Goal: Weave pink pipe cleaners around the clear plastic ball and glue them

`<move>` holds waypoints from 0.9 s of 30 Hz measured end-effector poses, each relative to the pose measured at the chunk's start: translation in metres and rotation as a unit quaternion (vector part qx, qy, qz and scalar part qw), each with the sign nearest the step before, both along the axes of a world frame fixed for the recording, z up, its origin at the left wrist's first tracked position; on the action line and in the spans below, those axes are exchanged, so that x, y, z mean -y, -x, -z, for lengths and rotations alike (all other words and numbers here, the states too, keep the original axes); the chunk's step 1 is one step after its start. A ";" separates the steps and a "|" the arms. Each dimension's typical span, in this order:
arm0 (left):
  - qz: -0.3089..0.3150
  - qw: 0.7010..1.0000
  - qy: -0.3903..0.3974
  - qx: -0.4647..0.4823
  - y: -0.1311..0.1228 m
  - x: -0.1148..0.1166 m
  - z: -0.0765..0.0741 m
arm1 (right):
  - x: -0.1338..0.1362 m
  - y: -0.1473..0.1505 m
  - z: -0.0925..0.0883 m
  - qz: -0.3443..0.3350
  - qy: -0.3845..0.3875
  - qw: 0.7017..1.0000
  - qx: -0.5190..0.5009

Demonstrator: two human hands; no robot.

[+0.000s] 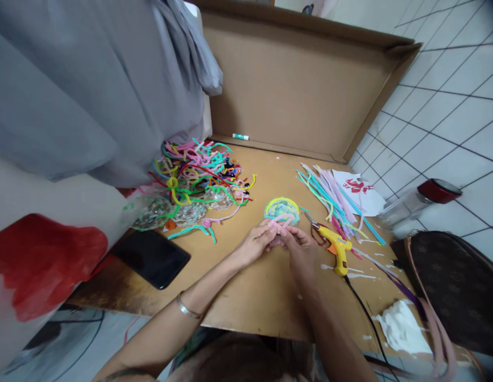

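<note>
My left hand [256, 241] and my right hand [300, 246] meet over the middle of the wooden table [250, 297], both pinching a bent pink pipe cleaner [280, 222]. Just behind the fingers lies a round coiled disc of yellow, blue and green pipe cleaners [282, 208]. A silver bracelet [186, 309] sits on my left wrist.
A tangled heap of coloured pipe cleaners [199, 175] lies at the left, straight ones [334, 193] at the right. A yellow glue gun [337, 248] with scissors [314, 223] lies beside my right hand. A black phone [151, 258], a jar [417, 204], a brown bag [457, 286], and a cardboard backboard [294, 90] surround the spot.
</note>
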State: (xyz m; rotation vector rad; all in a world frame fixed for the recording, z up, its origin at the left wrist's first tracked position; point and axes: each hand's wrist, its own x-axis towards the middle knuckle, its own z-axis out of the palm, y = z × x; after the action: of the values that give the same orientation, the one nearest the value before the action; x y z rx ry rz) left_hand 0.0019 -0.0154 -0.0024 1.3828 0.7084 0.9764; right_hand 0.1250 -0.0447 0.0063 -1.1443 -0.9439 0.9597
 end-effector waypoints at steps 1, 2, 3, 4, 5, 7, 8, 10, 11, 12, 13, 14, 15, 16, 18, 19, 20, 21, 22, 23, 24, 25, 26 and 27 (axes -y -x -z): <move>0.002 1.000 0.010 0.008 -0.001 0.000 0.001 | 0.000 0.000 0.001 -0.003 0.006 1.000 -0.007; 0.003 1.000 0.018 0.014 -0.002 0.001 0.001 | 0.000 -0.001 0.002 -0.008 0.012 1.000 -0.010; 0.003 1.000 0.025 0.018 -0.003 0.001 0.001 | 0.000 -0.001 0.003 -0.013 0.016 1.000 -0.011; 0.003 0.999 0.031 0.021 -0.003 0.002 0.001 | 0.000 -0.002 0.004 -0.019 0.017 1.000 -0.011; 0.004 0.999 0.034 0.021 -0.003 0.002 0.000 | 0.000 -0.002 0.005 -0.024 0.017 1.000 -0.012; 0.005 0.999 0.029 0.015 -0.003 0.002 -0.001 | 0.000 -0.003 0.005 -0.031 0.010 0.999 -0.016; 0.006 1.000 0.019 0.011 -0.002 0.003 -0.002 | 0.001 -0.003 0.005 -0.034 0.006 0.999 -0.018; 0.002 1.000 -0.004 0.008 -0.002 0.003 -0.003 | 0.001 -0.002 0.005 -0.039 -0.007 0.999 -0.020; -0.006 1.000 -0.012 0.013 -0.003 0.003 -0.004 | 0.001 -0.001 0.005 -0.038 -0.013 0.999 -0.021; -0.020 0.999 -0.011 0.024 -0.004 0.003 -0.004 | 0.001 -0.001 0.004 -0.034 -0.017 0.999 -0.022; -0.036 0.999 0.000 0.038 -0.004 0.003 -0.004 | 0.002 -0.001 0.004 -0.025 -0.017 0.999 -0.022; -0.051 0.997 0.019 0.055 -0.005 0.003 -0.004 | 0.002 0.000 0.004 -0.013 -0.014 1.000 -0.022; -0.062 0.995 0.042 0.072 -0.006 0.004 -0.004 | 0.002 0.000 0.003 -0.001 -0.006 1.000 -0.021; -0.068 0.992 0.065 0.087 -0.007 0.004 -0.004 | 0.003 0.000 0.002 0.008 0.004 1.000 -0.019; -0.069 0.987 0.099 0.109 -0.007 0.003 -0.005 | 0.003 0.000 -0.002 0.016 0.024 0.999 -0.016; -0.067 0.985 0.108 0.117 -0.007 0.003 -0.006 | 0.004 0.000 -0.004 0.015 0.030 0.999 -0.015; -0.064 0.984 0.114 0.123 -0.006 0.003 -0.007 | 0.004 0.000 -0.006 0.012 0.032 0.999 -0.014; -0.058 0.983 0.118 0.128 -0.006 0.002 -0.007 | 0.004 -0.001 -0.008 0.009 0.031 0.999 -0.011; -0.050 0.983 0.121 0.132 -0.006 0.002 -0.007 | 0.005 -0.001 -0.009 0.005 0.028 1.000 -0.007; -0.044 0.982 0.123 0.136 -0.005 0.001 -0.007 | 0.004 -0.001 -0.010 0.001 0.023 1.000 -0.001; -0.040 0.981 0.124 0.142 -0.005 0.001 -0.006 | 0.004 -0.002 -0.010 -0.004 0.019 1.000 0.007; -0.039 0.980 0.125 0.149 -0.006 0.001 -0.005 | 0.004 -0.002 -0.009 -0.006 0.014 1.000 0.018; -0.042 0.979 0.127 0.157 -0.006 0.001 -0.004 | 0.004 -0.002 -0.008 -0.006 0.008 1.000 0.028; -0.048 0.977 0.129 0.165 -0.007 0.002 -0.003 | 0.004 -0.002 -0.006 -0.005 0.002 0.999 0.037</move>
State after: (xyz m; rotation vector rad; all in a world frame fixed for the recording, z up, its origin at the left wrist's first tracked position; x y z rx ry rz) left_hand 0.0090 -0.0172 0.0010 0.9389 0.6281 1.1148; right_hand 0.1275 -0.0486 0.0125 -1.1858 -1.0074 0.9324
